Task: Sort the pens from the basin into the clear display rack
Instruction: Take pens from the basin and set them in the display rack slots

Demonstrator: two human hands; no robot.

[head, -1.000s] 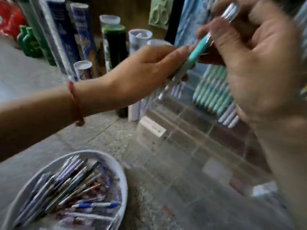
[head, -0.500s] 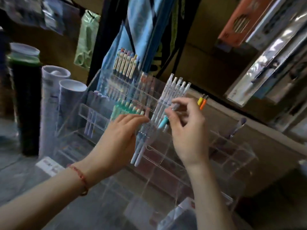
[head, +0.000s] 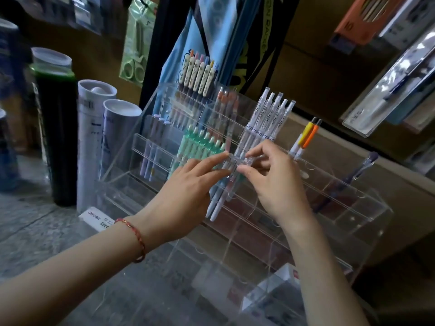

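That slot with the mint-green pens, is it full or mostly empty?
Nearly full: the mint-green pens stand packed side by side across their slot in the clear rack; the left hand hides its lower part.

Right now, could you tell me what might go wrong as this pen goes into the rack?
The right hand pinches the pen by fingertips at the clear display rack's lip; it might slip from that grip. Packed teal pens and white pens flank the spot, so it could land in the wrong compartment. The left hand's straight fingers may nudge neighbours.
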